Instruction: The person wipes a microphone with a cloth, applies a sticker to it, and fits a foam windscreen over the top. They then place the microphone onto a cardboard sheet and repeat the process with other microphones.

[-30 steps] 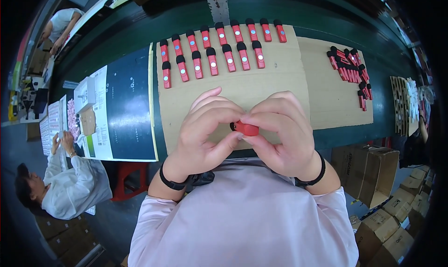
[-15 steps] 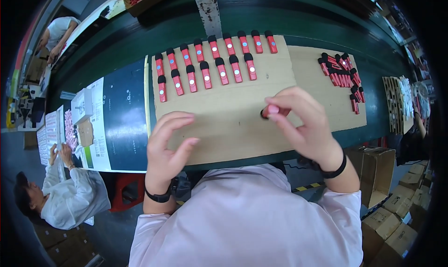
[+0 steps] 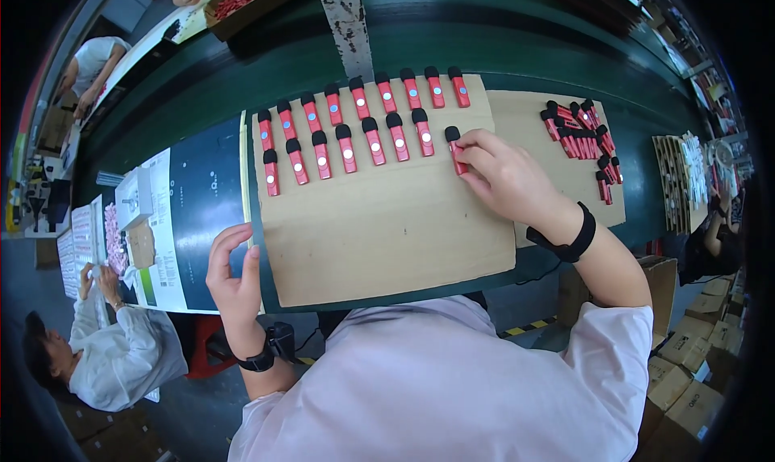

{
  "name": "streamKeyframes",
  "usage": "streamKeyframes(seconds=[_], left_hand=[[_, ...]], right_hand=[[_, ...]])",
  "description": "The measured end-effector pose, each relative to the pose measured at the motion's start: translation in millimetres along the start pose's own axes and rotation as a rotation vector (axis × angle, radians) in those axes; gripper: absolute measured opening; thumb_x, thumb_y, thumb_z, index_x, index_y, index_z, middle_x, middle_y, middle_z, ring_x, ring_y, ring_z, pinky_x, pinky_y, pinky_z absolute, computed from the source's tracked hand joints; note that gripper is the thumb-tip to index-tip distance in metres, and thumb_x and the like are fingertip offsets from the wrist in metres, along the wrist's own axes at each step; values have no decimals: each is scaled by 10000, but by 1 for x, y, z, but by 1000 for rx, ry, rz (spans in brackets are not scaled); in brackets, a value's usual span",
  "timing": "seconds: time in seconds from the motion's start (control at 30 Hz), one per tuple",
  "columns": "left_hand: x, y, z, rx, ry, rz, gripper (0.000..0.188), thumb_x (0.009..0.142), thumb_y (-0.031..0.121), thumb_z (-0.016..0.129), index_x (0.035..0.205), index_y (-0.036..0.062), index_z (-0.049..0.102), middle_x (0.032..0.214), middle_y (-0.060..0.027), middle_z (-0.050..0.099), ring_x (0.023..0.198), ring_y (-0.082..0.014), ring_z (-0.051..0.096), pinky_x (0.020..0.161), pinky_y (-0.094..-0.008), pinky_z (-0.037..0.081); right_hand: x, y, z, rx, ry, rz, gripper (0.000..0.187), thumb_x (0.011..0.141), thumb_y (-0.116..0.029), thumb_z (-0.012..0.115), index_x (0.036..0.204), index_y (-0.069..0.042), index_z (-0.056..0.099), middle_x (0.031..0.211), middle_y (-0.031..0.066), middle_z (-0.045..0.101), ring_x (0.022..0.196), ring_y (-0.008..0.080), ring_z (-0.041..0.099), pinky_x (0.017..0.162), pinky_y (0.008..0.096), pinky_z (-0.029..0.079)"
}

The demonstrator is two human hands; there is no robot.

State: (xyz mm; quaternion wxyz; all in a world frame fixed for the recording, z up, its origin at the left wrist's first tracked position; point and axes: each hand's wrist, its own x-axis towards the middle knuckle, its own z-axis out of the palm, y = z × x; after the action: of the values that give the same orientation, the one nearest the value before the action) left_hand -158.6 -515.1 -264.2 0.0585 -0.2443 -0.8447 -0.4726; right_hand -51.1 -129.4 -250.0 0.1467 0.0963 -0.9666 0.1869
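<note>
My right hand [image 3: 517,179] pinches a small red microphone with a black foam cap [image 3: 452,134] at the right end of the nearer row on the cardboard sheet [image 3: 387,244]. Its lower part is partly covered by my fingers. Two rows of similar microphones [image 3: 374,142] lie on that sheet, foam ends pointing away from me, each with a white or blue round dot. Off the sheet's left edge, my left hand [image 3: 232,278] hovers empty with thumb and fingers apart.
A second cardboard sheet [image 3: 557,183] on the right bears a loose cluster of red microphones [image 3: 583,135]. To the left lie a dark blue mat [image 3: 206,203] and a white box [image 3: 133,197]. A metal post [image 3: 345,26] rises behind. Co-workers sit at the left and right.
My right hand has carried the microphone from above the sheet's middle up to the end of the nearer row. My left hand has drawn back leftward, off the sheet.
</note>
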Motion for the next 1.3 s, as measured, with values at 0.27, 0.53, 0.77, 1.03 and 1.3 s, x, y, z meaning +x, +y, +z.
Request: streamKeyframes(seconds=[0.27, 0.53, 0.77, 1.03, 1.3], left_hand=[[4, 1, 4, -22, -27, 3, 189, 845, -34, 618, 1032, -16, 631, 1112, -139, 643, 1059, -246, 598, 952, -339, 441], [6, -7, 4, -24, -32, 10, 191, 851, -25, 610, 1042, -29, 623, 1119, -147, 640, 1067, -252, 594, 966, -345, 433], [10, 3, 8, -5, -45, 19, 189, 858, -2, 617, 1045, -23, 627, 1120, -142, 642, 1073, -251, 594, 964, -346, 434], [11, 26, 17, 7, -75, 36, 183, 850, 11, 625, 1031, -17, 637, 1116, -141, 643, 1071, -260, 597, 959, -347, 436], [18, 67, 30, -49, -180, 195, 235, 790, 28, 672, 1018, -21, 642, 1103, -154, 639, 1055, -283, 604, 947, -358, 443]], right_hand=[[17, 17, 7, -14, 68, -4, 201, 815, -88, 695, 987, -12, 625, 1118, 118, 590, 922, 311, 630, 772, 369, 534], [-12, 72, -19, -102, 179, 378, 242, 827, -169, 711, 1012, -29, 640, 1074, 134, 603, 960, 293, 631, 823, 354, 519], [-63, 151, -20, -355, 67, 815, 254, 842, -188, 709, 999, 0, 642, 1072, 176, 600, 961, 292, 626, 835, 363, 509], [-66, 146, -15, -256, 59, 833, 220, 849, -142, 690, 993, 14, 632, 1016, 162, 621, 924, 271, 621, 822, 344, 503], [-36, -16, -44, 391, 285, 374, 164, 828, -46, 665, 968, -3, 592, 893, 53, 593, 821, 156, 526, 757, 256, 415]])
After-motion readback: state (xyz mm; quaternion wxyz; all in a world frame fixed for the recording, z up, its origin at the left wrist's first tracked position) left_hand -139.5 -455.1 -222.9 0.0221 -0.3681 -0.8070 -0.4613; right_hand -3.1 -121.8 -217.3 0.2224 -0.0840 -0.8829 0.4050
